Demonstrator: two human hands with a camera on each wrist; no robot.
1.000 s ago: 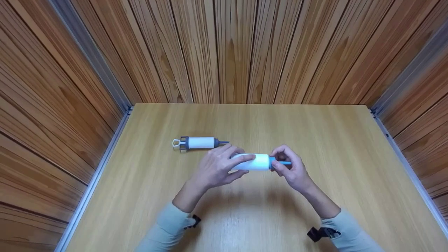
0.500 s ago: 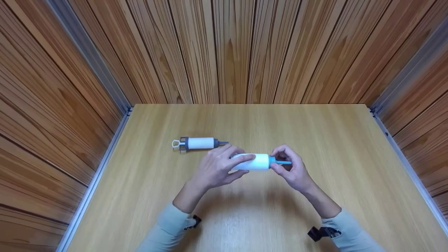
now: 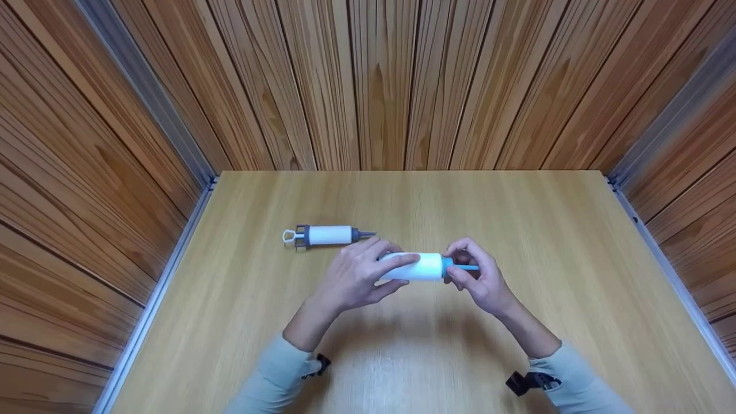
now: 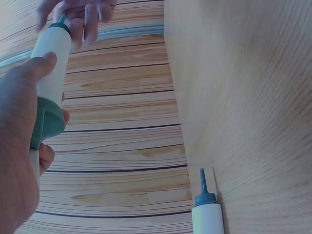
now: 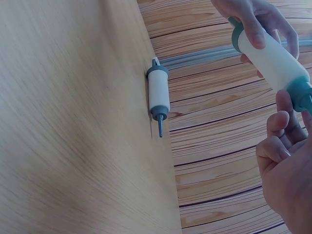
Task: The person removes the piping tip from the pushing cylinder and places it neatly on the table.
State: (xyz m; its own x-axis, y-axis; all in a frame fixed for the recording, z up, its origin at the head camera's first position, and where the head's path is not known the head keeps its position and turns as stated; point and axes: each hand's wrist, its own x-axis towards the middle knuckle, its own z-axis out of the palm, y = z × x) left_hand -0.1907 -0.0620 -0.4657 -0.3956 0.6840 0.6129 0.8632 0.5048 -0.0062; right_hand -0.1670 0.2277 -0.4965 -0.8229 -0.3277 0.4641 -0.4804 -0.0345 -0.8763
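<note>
A white balloon pump with a teal cap and thin nozzle lies level between both hands in the head view. My left hand grips its barrel, covering the rear part. The left wrist view shows a teal collar at that end, inside the grip. At the other end, my right hand pinches the teal nozzle cap between thumb and fingers, and the nozzle points right. Just beyond the left hand, a second balloon pump rests on its side, with grey-blue ends and a white ring handle.
The wooden tabletop is bounded by wood-slat walls at the back and both sides. Metal rails run along the side edges. Dark wrist-camera mounts sit at the sleeves.
The right thumb and fingers have shifted slightly back and forth around the nozzle cap. My left hand, the held pump's position and the second pump stay the same.
</note>
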